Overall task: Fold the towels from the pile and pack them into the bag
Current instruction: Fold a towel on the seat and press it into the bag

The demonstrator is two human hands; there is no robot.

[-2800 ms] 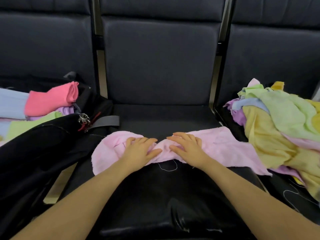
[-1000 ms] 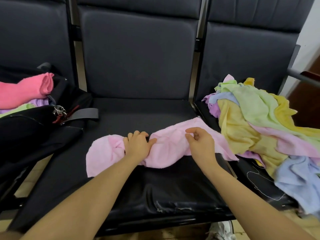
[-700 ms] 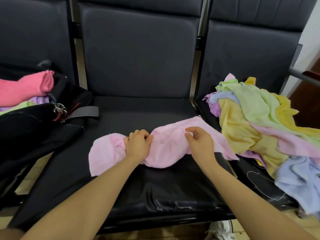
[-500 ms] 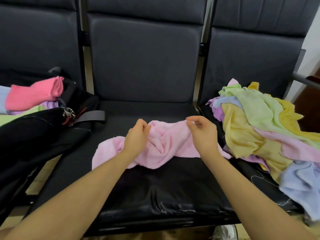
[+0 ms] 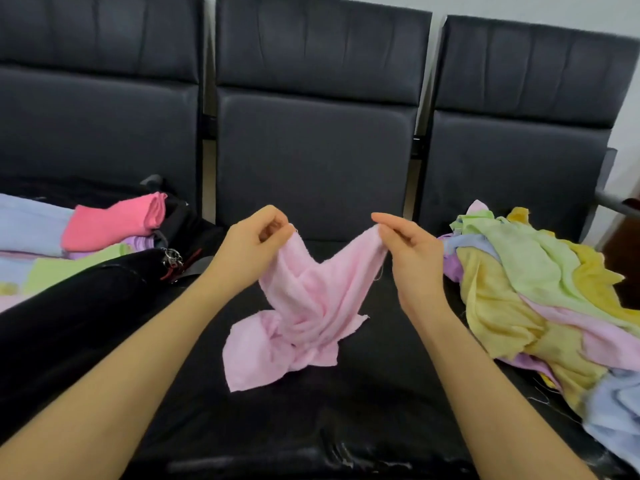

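A light pink towel (image 5: pixel 304 306) hangs crumpled over the middle black seat (image 5: pixel 346 393), its lower end resting on the cushion. My left hand (image 5: pixel 252 247) pinches one upper corner and my right hand (image 5: pixel 405 251) pinches the other, both raised above the seat. On the right seat lies the pile of loose towels (image 5: pixel 533 282) in green, yellow, pink, purple and blue. The black bag (image 5: pixel 76 306) sits open on the left seat with folded towels (image 5: pixel 110 220) inside, a bright pink one on top.
The three dark seat backs (image 5: pixel 311 161) stand close behind. A metal armrest (image 5: pixel 613 202) juts out at the far right. The bag's zipper pull and strap (image 5: pixel 173 261) hang toward the middle seat.
Both hands have lifted the pink towel off the seat by its upper corners; earlier it lay bunched on the cushion under my hands. The camera has tilted up.
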